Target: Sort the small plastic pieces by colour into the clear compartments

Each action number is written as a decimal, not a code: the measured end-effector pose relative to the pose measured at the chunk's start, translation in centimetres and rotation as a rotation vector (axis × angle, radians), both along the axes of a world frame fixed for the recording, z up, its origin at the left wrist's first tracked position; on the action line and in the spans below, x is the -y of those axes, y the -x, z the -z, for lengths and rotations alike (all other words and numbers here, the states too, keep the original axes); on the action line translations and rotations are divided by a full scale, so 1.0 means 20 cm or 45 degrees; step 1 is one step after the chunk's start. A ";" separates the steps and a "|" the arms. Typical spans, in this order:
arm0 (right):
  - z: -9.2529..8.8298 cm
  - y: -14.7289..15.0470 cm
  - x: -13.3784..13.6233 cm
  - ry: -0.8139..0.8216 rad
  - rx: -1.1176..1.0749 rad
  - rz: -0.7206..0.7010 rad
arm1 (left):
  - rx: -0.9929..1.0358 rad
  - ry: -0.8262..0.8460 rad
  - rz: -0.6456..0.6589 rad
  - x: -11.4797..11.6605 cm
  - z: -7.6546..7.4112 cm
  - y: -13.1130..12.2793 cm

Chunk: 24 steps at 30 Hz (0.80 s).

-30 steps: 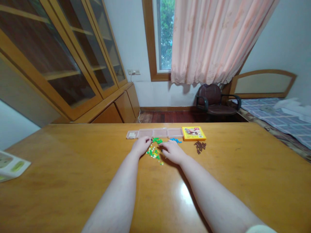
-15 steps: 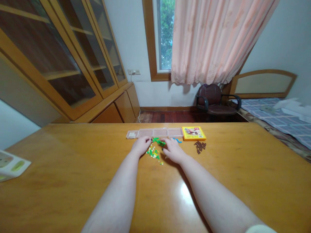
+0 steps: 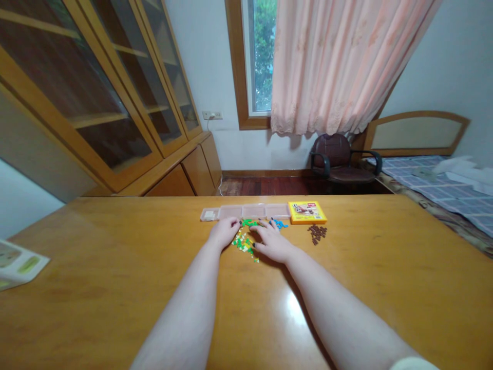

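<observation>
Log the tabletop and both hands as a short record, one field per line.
Left hand: fingers curled, left of the green pieces; grip unclear
Right hand: fingers spread, near the blue pieces
Mixed pile: green, white and yellow pieces, between the hands
Brown pieces: in front of the yellow box
Clear trays: in a row, left of the yellow box

Left hand [image 3: 224,233] is placed just beside the green pieces [image 3: 250,223]; right hand [image 3: 272,243] is spread beside the mixed pile [image 3: 243,243]. Blue pieces [image 3: 282,224] are partly hidden by the latter. Brown pieces [image 3: 317,234] are heaped near the yellow box [image 3: 307,212].
</observation>
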State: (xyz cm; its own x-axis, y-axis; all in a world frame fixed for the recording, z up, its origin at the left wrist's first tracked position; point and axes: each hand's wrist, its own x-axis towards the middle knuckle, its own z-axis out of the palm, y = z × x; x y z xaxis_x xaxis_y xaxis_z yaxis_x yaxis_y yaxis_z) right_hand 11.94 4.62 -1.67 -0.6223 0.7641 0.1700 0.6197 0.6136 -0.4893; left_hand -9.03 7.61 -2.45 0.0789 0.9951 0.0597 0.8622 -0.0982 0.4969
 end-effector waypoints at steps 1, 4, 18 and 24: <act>0.00 0.00 0.00 0.001 0.007 -0.001 | 0.003 0.000 0.000 0.00 0.00 0.00; -0.01 0.00 0.01 -0.012 0.018 -0.008 | 0.011 0.002 0.006 0.00 -0.01 0.00; -0.03 -0.01 0.01 -0.080 -0.055 0.012 | 0.035 0.027 -0.013 0.01 -0.02 -0.01; -0.02 -0.01 0.01 -0.072 -0.055 -0.004 | 0.020 0.015 -0.011 0.00 0.01 0.00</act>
